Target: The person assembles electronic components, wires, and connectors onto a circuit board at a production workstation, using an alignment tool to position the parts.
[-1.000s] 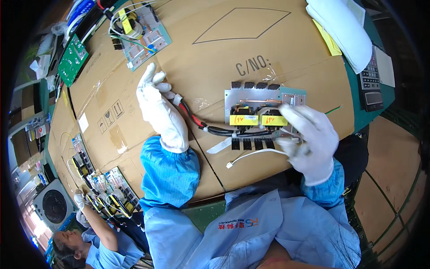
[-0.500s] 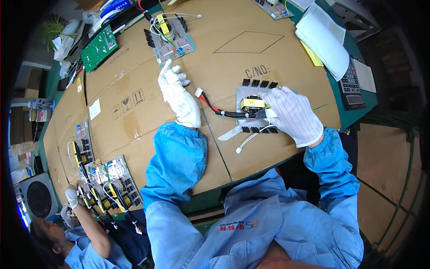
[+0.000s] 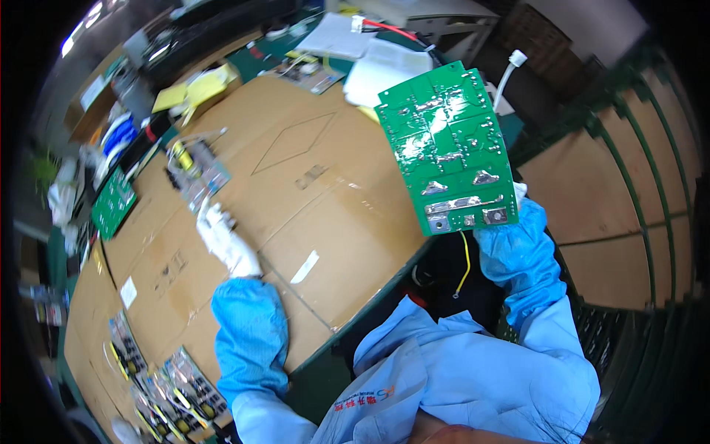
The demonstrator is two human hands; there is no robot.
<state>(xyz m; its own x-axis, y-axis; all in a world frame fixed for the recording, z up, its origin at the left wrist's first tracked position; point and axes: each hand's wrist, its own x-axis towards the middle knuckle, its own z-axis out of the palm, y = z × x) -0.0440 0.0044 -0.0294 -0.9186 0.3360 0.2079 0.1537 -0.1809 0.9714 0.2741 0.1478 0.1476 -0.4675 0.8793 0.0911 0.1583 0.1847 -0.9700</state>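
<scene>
Where cardboard [image 3: 347,240] covers a table [image 3: 512,129] near railings [image 3: 569,133], left fingers [image 3: 213,217] look loosely spread and the right hand [image 3: 521,192] grips a green board [image 3: 452,152].

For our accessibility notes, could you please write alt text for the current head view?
A green circuit board is held up, soldered side showing, by a person's gloved right hand, mostly hidden behind it. The gloved left hand is over cardboard, its fingertips near another board, components up.
</scene>
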